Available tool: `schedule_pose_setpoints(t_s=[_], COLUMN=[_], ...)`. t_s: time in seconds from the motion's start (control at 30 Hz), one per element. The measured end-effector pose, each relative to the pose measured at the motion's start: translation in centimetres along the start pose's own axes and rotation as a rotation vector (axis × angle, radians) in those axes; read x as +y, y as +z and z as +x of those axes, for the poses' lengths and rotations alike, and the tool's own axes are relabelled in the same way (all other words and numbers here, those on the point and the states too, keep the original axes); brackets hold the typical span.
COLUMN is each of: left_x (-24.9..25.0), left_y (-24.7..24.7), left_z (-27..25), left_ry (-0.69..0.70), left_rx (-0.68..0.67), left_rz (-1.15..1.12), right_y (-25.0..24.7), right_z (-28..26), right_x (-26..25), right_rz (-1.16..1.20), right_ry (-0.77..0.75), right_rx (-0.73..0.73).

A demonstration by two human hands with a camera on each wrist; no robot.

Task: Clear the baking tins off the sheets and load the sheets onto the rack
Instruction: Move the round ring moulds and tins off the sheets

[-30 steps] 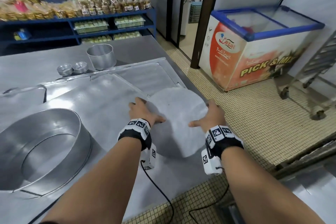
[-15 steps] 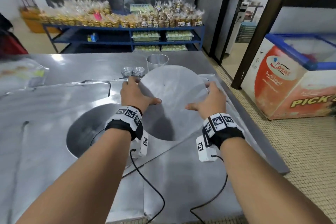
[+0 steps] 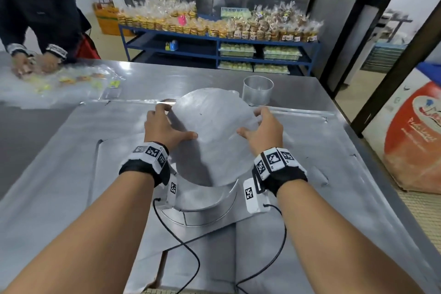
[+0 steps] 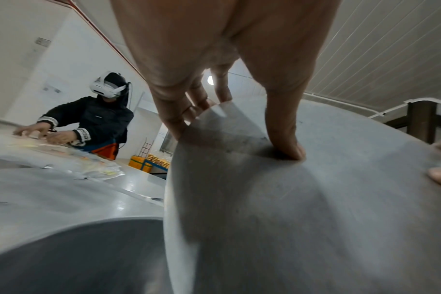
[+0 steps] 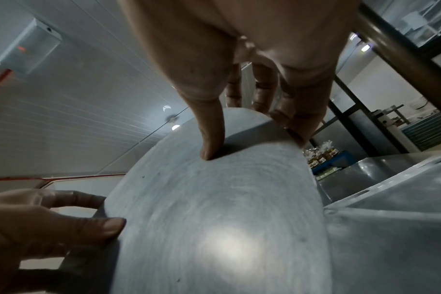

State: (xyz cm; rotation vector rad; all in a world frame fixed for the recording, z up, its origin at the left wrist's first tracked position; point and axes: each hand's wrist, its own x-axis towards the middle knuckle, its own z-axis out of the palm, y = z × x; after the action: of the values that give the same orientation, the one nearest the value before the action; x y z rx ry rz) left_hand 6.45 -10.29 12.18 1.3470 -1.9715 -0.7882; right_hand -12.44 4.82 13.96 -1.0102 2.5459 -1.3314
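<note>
Now | left hand [image 3: 164,127] and right hand [image 3: 265,130] pinch flat round grey metal disc [image 3: 212,136] | tilted above round tin [image 3: 202,207], probably for seating.

At the far left a person in a dark jacket [image 3: 40,14] handles clear plastic bags [image 3: 71,79] on the steel table [image 3: 167,76]; beyond it, a blue shelf [image 3: 217,48] holds packaged baked goods [image 3: 214,24]. A chest freezer [image 3: 415,136] stands at the right.

The round disc [image 3: 212,136] hides most of the large ring tin [image 3: 202,207] beneath it and the fingers of each hand curled under its edge. The person [image 3: 35,14] at the far left counter [image 3: 167,76] is cut off and blurred.
</note>
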Motion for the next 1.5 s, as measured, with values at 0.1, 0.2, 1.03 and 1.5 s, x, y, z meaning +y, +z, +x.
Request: schedule_pose_setpoints(t_s=[0.1,0.2,1.03,1.5], left_x=[-1.8,-3.2,-3.7,-2.1], left_y=[-0.3,0.1,2.8,5.3], left_z=[0.5,0.7,4.0,4.1], left_ry=[-0.027,-0.053,0.085,0.285], left_rx=[-0.084,-0.167,-0.551,-0.67], left_rz=[0.057,0.119,0.277,0.403], right_y=[1.7,2.6,3.4,5.9], right_z=[-0.4,-1.1,-2.9,-7.2], right_x=[-0.2,0.2,1.1,2.5], right_rz=[-0.007,-0.008,-0.052,0.083], right_ry=[0.031,0.079,0.252,0.38], right_rx=[-0.043,-0.101,-0.373,-0.555])
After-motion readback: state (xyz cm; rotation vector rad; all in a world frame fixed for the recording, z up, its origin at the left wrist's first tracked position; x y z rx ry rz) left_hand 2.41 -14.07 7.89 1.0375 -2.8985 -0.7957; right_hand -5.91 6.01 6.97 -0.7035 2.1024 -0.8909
